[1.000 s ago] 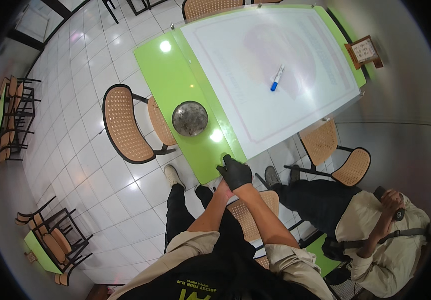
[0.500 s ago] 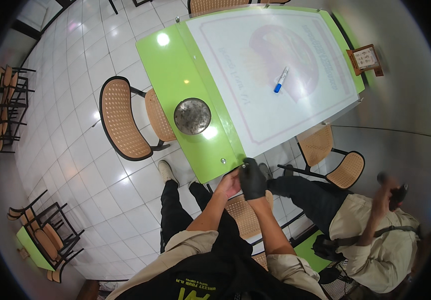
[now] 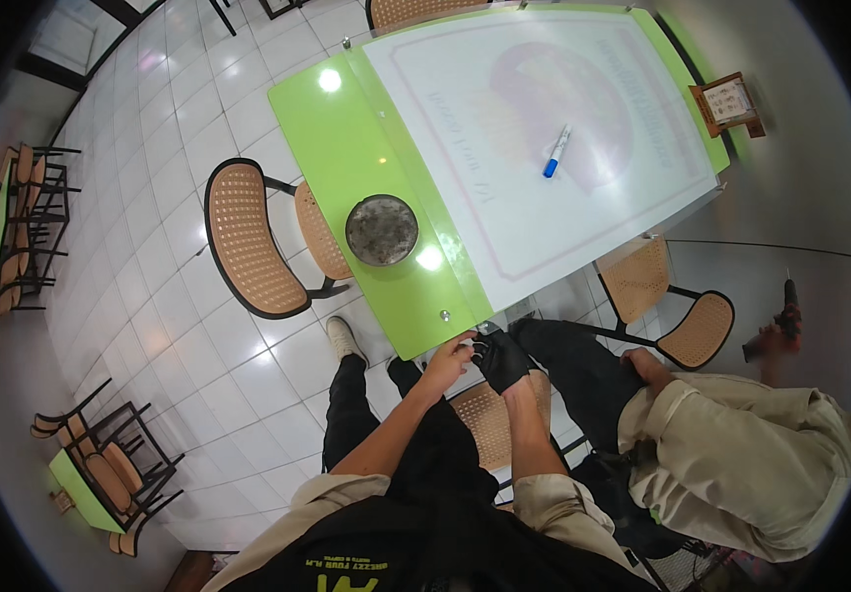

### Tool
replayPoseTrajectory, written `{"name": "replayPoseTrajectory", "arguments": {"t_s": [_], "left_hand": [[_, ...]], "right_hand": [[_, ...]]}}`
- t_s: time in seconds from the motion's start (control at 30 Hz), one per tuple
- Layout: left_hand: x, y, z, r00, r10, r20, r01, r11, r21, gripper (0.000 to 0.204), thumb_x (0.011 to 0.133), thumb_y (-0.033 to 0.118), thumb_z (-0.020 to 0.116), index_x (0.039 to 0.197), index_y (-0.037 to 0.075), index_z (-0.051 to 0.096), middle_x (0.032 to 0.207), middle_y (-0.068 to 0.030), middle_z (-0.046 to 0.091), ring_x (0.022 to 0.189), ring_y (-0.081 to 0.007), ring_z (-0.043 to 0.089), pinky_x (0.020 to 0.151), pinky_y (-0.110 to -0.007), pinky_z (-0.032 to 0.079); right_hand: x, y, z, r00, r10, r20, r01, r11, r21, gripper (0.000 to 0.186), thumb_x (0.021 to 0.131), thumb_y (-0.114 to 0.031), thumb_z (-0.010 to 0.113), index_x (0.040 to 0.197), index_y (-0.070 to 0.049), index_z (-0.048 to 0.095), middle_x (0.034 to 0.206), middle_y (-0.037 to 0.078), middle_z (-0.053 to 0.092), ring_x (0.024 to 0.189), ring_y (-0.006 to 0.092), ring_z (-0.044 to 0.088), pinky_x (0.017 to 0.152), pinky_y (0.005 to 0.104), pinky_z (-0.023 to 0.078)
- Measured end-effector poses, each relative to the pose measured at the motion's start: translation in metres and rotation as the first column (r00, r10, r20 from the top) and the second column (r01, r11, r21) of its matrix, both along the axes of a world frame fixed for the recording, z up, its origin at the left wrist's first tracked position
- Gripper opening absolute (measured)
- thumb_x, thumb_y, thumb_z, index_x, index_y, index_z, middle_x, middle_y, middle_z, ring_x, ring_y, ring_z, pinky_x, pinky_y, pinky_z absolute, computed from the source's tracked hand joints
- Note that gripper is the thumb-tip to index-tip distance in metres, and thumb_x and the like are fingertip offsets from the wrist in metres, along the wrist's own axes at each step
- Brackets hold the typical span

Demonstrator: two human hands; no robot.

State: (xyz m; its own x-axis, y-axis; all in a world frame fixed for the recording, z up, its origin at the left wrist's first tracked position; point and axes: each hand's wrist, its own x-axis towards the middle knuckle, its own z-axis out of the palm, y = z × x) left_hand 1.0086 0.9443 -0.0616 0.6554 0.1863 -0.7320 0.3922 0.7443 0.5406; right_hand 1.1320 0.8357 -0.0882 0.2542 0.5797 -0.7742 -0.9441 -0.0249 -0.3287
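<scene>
My left hand (image 3: pixel 445 365), bare, is at the near corner of a green table (image 3: pixel 346 128), its fingers bent inward against my right hand. My right hand (image 3: pixel 501 360), in a black glove, has its fingers curled at the same corner. A small shiny piece (image 3: pixel 485 328) shows by the gloved fingertips; what the fingers hold is too small to make out. A clear sheet over a white printed poster (image 3: pixel 445 148) covers much of the tabletop. A silver knob (image 3: pixel 445 316) sits near this corner.
A round grey metal disc (image 3: pixel 382 230) and a blue-capped marker (image 3: pixel 557 153) lie on the table. A wooden stand (image 3: pixel 726 104) is at its far right. Rattan chairs (image 3: pixel 253 237) surround it. At right, a co-worker (image 3: pixel 731 454) holds up a power drill (image 3: pixel 785 321).
My hands have shifted slightly at the corner, the left fingers now reaching nearer the gloved ones. The co-worker has leaned, with the drill now pointing upward.
</scene>
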Motion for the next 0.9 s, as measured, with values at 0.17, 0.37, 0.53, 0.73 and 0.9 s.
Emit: {"name": "replayPoseTrajectory", "arguments": {"t_s": [0.17,0.37,0.53,0.73,0.9], "left_hand": [[-0.020,0.005,0.004,0.978,-0.209,-0.017,0.199,0.896,0.398,0.028,0.097,0.017,0.048,0.122,0.007,0.057,0.097,-0.0017,0.059,0.090,-0.0130,0.059,0.081,-0.028,0.047],[-0.071,0.008,-0.012,0.992,-0.124,-0.019,0.125,0.986,0.111,0.023,0.097,0.018,0.049,0.113,0.007,0.061,0.091,-0.0029,0.062,0.084,-0.0124,0.061,0.077,-0.027,0.050],[-0.210,0.027,-0.065,0.948,-0.117,-0.296,0.156,0.981,0.114,0.026,0.093,0.014,0.046,0.112,0.004,0.061,0.091,-0.0069,0.065,0.079,-0.0156,0.064,0.067,-0.029,0.052],[-0.365,0.076,-0.082,0.820,0.204,-0.534,-0.168,0.979,0.116,0.028,0.090,0.013,0.047,0.114,0.003,0.058,0.092,-0.0100,0.064,0.079,-0.0185,0.065,0.068,-0.031,0.053],[-0.437,0.105,-0.105,0.820,0.264,-0.509,-0.223,0.965,0.140,0.028,0.092,0.016,0.047,0.114,0.003,0.058,0.094,-0.0104,0.063,0.080,-0.0191,0.065,0.071,-0.032,0.052]], "right_hand": [[-0.010,0.012,-0.017,0.955,-0.254,-0.154,0.262,0.965,0.028,0.019,0.096,-0.023,0.051,0.101,-0.007,0.060,0.090,0.007,0.064,0.077,0.0216,0.060,0.068,0.0340,0.047],[-0.003,-0.015,-0.103,0.942,-0.294,-0.162,0.300,0.954,0.010,0.013,0.092,-0.019,0.055,0.099,-0.009,0.061,0.082,0.003,0.059,0.070,0.0181,0.054,0.061,0.0321,0.043],[-0.032,-0.078,-0.111,0.998,-0.060,-0.035,0.039,0.899,-0.436,0.015,0.087,-0.026,0.061,0.098,-0.015,0.065,0.084,0.003,0.060,0.069,0.0159,0.052,0.058,0.0290,0.040],[-0.078,-0.093,-0.097,0.990,0.123,0.062,-0.066,0.819,-0.570,0.022,0.088,-0.026,0.060,0.106,-0.014,0.064,0.086,0.004,0.063,0.069,0.0165,0.056,0.057,0.0282,0.040],[-0.122,-0.074,-0.110,0.955,0.271,0.123,-0.135,0.762,-0.634,0.021,0.087,-0.025,0.061,0.105,-0.014,0.065,0.089,0.003,0.063,0.074,0.0163,0.058,0.059,0.0278,0.042]]}}
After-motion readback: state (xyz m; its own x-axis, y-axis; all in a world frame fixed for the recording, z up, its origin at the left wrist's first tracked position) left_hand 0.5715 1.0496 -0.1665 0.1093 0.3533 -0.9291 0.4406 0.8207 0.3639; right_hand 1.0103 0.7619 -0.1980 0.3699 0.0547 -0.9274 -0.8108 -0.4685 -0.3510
